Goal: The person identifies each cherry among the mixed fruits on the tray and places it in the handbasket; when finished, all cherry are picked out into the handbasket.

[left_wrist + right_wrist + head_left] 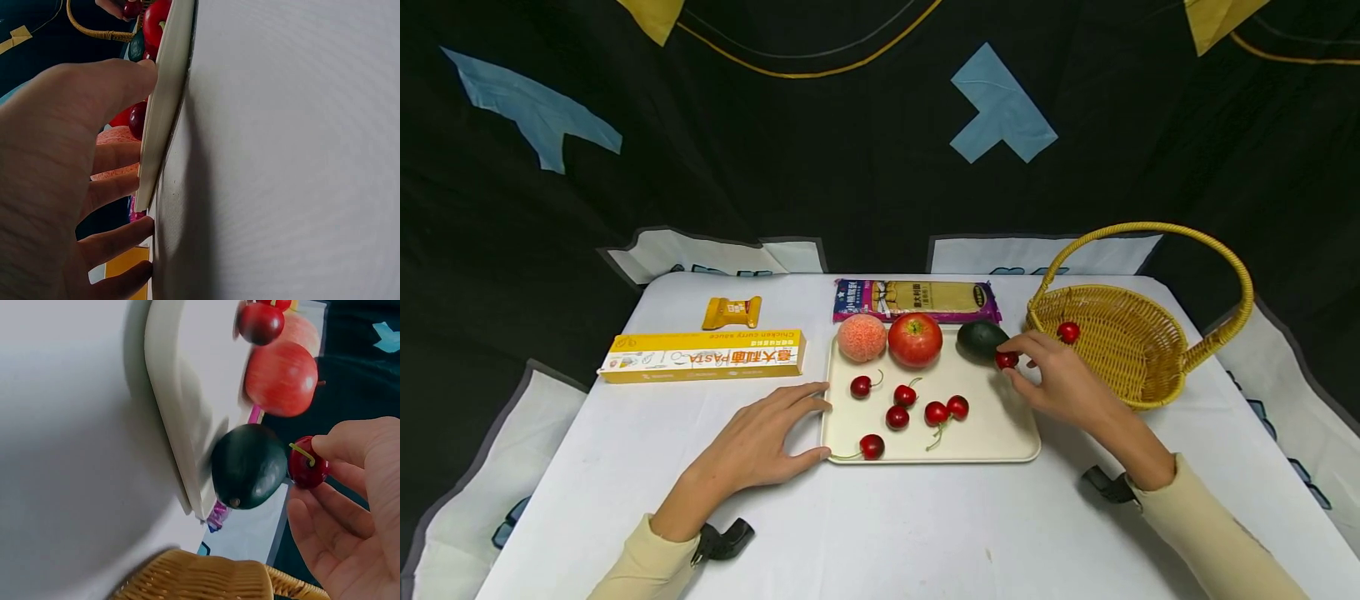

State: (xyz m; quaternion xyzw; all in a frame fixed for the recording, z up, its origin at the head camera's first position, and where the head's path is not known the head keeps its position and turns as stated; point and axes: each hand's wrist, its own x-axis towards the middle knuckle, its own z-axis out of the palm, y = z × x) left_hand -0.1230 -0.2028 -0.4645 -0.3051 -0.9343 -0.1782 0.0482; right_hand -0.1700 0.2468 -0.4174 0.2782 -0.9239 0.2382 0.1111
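Between thumb and fingers, my right hand (1060, 379) pinches a cherry (307, 464) with a short green stem, held over the tray's right side by the dark green avocado (250, 465). My left hand (763, 437) has its fingers spread, fingertips at the left edge of the cream tray (167, 94). Several cherries (897, 417) with stems lie on the tray. Along its back sit a rough pinkish-orange peach-like fruit (861, 337) and a red apple (915, 339). One cherry (1068, 332) is inside the yellow wicker basket (1097, 300), right of the tray.
A purple-edged pasta packet (925, 301) lies behind the tray. To the left are a yellow and white pasta box (703, 354) and a small orange wrapped snack (732, 312). The basket's tall handle (1232, 267) arches over it. A black cloth hangs behind the white table.
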